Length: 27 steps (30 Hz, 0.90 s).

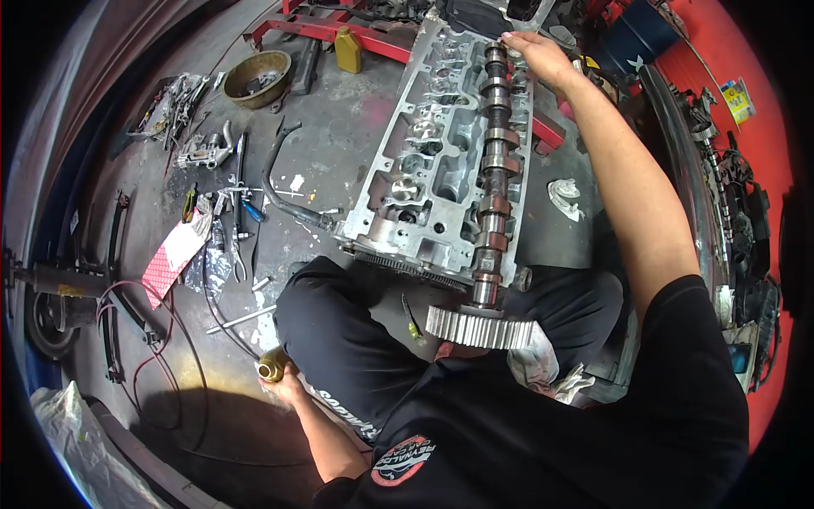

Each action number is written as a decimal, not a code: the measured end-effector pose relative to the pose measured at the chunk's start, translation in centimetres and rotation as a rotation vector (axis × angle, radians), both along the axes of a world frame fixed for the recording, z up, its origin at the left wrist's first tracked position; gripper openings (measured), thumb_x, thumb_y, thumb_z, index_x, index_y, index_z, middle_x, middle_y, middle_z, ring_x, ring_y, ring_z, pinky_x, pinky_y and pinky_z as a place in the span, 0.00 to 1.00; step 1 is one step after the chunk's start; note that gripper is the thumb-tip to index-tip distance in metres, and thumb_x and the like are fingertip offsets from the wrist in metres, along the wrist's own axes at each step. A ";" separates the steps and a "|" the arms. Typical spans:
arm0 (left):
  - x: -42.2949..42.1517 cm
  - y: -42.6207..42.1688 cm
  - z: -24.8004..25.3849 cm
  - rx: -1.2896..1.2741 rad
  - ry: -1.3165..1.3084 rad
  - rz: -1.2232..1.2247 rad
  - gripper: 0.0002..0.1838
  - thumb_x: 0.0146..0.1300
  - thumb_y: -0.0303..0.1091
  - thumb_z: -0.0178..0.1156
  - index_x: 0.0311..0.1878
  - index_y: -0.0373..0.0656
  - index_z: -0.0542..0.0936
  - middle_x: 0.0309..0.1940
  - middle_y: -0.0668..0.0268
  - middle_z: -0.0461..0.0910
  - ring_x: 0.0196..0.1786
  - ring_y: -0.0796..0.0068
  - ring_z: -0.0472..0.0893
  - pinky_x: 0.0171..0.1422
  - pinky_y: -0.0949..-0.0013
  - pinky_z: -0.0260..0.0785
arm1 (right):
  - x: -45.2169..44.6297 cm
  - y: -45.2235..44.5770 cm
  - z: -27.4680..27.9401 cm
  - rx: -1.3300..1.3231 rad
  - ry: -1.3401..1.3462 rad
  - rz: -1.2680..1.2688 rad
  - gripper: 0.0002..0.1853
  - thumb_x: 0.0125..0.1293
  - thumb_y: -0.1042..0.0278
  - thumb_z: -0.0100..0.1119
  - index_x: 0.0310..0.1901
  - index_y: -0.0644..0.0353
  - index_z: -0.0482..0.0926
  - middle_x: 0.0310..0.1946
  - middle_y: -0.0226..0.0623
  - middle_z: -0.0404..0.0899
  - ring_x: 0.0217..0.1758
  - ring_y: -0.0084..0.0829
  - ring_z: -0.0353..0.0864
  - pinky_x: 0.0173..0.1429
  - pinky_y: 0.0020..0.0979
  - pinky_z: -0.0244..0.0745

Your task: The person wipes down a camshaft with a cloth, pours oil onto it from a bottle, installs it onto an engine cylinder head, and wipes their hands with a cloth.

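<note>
A metal cylinder head [437, 170] lies before my crossed legs, with a camshaft [494, 182] along its right side. The camshaft's toothed gear [480, 327] projects past the near end of the head. My right hand [534, 56] rests at the far end of the camshaft, its fingers stretched towards the tip. Down by my left knee, my left hand [287, 384] is wrapped round a small gold bottle [271, 366] with its open mouth facing up.
Tools, among them pliers [239, 254] and a blue-handled screwdriver [253, 210], lie left of the head near a black hose [275, 174]. Farther back are a round basin [257, 79], a yellow bottle [348, 49] and a red stand [373, 42]. A white rag [564, 199] is at right.
</note>
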<state>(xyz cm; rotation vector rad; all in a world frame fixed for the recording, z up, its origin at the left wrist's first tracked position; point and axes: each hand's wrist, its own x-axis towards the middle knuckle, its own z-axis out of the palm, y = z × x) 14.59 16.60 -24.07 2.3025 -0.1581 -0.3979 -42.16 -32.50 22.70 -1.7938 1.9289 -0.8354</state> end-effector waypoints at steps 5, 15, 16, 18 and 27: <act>-1.4 0.9 6.5 -0.017 0.230 0.130 0.64 0.45 0.38 0.82 0.81 0.44 0.51 0.71 0.46 0.68 0.69 0.52 0.73 0.74 0.53 0.63 | -1.0 -2.6 -1.5 -0.001 0.053 0.068 0.37 0.73 0.32 0.47 0.62 0.60 0.81 0.58 0.46 0.82 0.62 0.39 0.79 0.66 0.38 0.70; -20.4 -4.5 39.9 -0.367 -0.137 -0.756 0.24 0.61 0.23 0.70 0.60 0.33 0.78 0.34 0.62 0.83 0.37 0.76 0.82 0.46 0.68 0.77 | -1.2 -5.6 -3.2 0.192 -0.243 0.225 0.31 0.74 0.33 0.50 0.47 0.57 0.87 0.41 0.31 0.84 0.45 0.26 0.78 0.59 0.31 0.69; -22.2 -5.3 40.0 -0.399 -0.139 -0.912 0.26 0.57 0.27 0.76 0.59 0.33 0.80 0.32 0.63 0.84 0.34 0.75 0.83 0.44 0.69 0.78 | -0.8 -5.0 -2.8 0.232 -0.310 0.196 0.28 0.74 0.36 0.50 0.52 0.53 0.86 0.43 0.32 0.84 0.46 0.26 0.77 0.59 0.31 0.69; -24.6 -7.2 40.0 -0.425 -0.128 -1.128 0.37 0.55 0.34 0.79 0.66 0.35 0.74 0.34 0.61 0.84 0.35 0.71 0.85 0.45 0.68 0.79 | 1.4 -2.8 -1.9 0.109 -0.303 -0.002 0.22 0.72 0.47 0.57 0.40 0.59 0.88 0.28 0.36 0.84 0.27 0.34 0.79 0.35 0.42 0.75; -27.3 -10.5 37.4 -0.602 0.536 -1.027 0.17 0.73 0.26 0.60 0.62 0.30 0.76 0.41 0.62 0.86 0.39 0.77 0.84 0.47 0.71 0.79 | -2.3 -4.7 -3.9 -0.033 -0.145 0.190 0.23 0.74 0.43 0.54 0.48 0.55 0.86 0.36 0.33 0.83 0.36 0.28 0.76 0.44 0.33 0.70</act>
